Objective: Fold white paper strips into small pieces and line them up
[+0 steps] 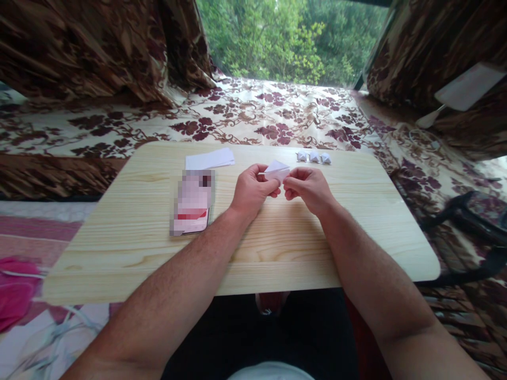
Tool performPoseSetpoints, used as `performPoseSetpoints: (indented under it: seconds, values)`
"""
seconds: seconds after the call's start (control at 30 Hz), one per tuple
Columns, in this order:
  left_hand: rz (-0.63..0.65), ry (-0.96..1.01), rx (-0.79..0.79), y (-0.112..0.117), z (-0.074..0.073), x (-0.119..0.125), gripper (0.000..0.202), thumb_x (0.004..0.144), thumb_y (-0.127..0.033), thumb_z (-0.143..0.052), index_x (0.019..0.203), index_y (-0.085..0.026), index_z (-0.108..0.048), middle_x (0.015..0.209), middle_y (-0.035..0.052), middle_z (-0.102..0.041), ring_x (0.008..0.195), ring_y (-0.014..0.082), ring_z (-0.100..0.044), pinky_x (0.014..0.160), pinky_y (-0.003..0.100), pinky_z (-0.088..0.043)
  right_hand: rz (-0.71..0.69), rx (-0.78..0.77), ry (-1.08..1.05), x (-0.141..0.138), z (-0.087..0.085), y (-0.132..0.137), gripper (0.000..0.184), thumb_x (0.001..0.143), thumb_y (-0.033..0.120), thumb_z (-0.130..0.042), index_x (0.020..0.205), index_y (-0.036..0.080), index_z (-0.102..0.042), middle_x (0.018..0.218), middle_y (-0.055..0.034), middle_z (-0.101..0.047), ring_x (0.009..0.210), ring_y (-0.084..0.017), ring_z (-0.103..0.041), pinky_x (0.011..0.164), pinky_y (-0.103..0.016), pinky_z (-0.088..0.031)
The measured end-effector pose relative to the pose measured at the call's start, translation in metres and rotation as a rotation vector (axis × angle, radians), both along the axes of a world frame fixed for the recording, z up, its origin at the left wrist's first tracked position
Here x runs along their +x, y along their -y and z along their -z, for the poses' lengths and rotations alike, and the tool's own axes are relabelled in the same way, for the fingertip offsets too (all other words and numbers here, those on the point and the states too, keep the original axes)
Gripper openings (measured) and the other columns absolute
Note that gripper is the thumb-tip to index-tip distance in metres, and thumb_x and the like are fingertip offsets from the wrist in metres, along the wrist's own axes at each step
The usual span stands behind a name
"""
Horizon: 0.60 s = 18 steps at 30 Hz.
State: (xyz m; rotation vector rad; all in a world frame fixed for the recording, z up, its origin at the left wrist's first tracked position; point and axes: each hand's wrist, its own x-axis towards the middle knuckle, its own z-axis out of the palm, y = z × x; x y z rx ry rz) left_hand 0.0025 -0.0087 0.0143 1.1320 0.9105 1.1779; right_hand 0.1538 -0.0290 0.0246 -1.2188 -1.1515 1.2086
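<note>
Both my hands meet above the middle of a light wooden table [158, 253]. My left hand [252, 190] and my right hand [307, 187] each pinch a small white folded paper piece [276, 170] between them, fingers closed on its edges. The paper is held a little above the tabletop. Three small folded white paper shapes [314, 157] lie in a row at the table's far edge, to the right of my hands. A stack of white paper strips [209, 158] lies at the far edge to the left.
A phone [193, 203] with a blurred screen lies flat on the table left of my hands. Floral brown-and-cream fabric [253, 113] covers the surface behind the table, with curtains either side of a window. A pink cloth [16, 290] lies at the lower left.
</note>
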Motion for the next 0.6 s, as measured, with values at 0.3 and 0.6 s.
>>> performPoseSetpoints:
  seconds: [0.3, 0.6]
  values:
    - [0.008, -0.010, -0.005, 0.0010, -0.0002, 0.0009, 0.034, 0.062, -0.017, -0.075, 0.093, -0.013, -0.063, 0.065, 0.0004, -0.068, 0.049, 0.0109, -0.060, 0.048, 0.022, -0.048, 0.031, 0.092, 0.095, -0.0013, 0.0016, -0.0002, 0.009, 0.067, 0.019, -0.066, 0.060, 0.017, -0.060, 0.050, 0.0028, -0.060, 0.043, -0.008, -0.051, 0.044, -0.021, -0.040]
    - [0.010, -0.014, -0.006, -0.0001, 0.0005, -0.0006, 0.033, 0.063, -0.021, -0.078, 0.092, -0.013, -0.063, 0.066, 0.0013, -0.069, 0.048, 0.0111, -0.060, 0.047, 0.022, -0.048, 0.047, 0.113, 0.105, -0.0019, 0.0034, -0.0001, 0.008, 0.068, 0.020, -0.066, 0.064, 0.017, -0.061, 0.050, 0.0033, -0.059, 0.044, -0.009, -0.052, 0.045, -0.022, -0.039]
